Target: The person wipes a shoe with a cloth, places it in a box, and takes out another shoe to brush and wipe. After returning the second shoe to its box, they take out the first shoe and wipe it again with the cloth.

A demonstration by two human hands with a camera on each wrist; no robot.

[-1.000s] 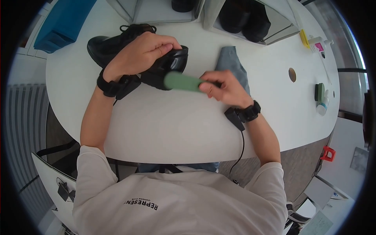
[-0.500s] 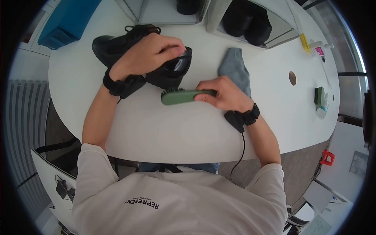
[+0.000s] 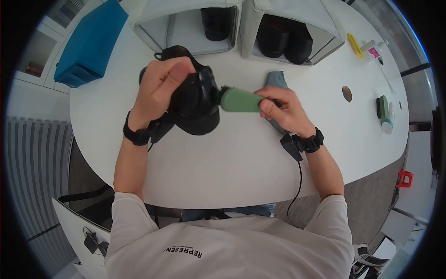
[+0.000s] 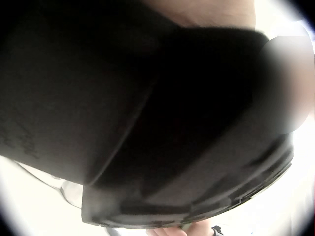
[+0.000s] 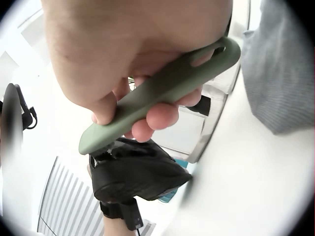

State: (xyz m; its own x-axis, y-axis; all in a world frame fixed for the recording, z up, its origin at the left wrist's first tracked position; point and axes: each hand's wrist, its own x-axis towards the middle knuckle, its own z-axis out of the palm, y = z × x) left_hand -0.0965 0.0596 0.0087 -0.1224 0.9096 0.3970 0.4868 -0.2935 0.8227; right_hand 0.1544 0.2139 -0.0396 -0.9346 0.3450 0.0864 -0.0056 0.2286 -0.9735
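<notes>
My left hand (image 3: 160,88) holds a glossy black lace-up shoe (image 3: 189,100) by its opening, heel turned toward me and to the right. In the left wrist view the dark shoe (image 4: 187,147) fills most of the picture. My right hand (image 3: 287,110) grips a green-handled brush (image 3: 240,101), its dark bristles right at the side of the heel. The right wrist view shows thumb and fingers around the handle (image 5: 147,96), with the shoe (image 5: 140,169) beyond the brush head. A grey cloth (image 3: 276,79) lies partly hidden behind my right hand.
Two pale open-fronted boxes stand at the back; the right box (image 3: 320,51) holds dark shoes (image 3: 284,42), the left a dark object (image 3: 217,25). A blue case (image 3: 90,44) lies far left. Another green brush (image 3: 382,108) and bottles (image 3: 389,118) sit at the right on the white table (image 3: 218,172).
The shoe has been tilted and turned, its toe no longer pointing out to the upper left. The brush went from below the heel up to its right side.
</notes>
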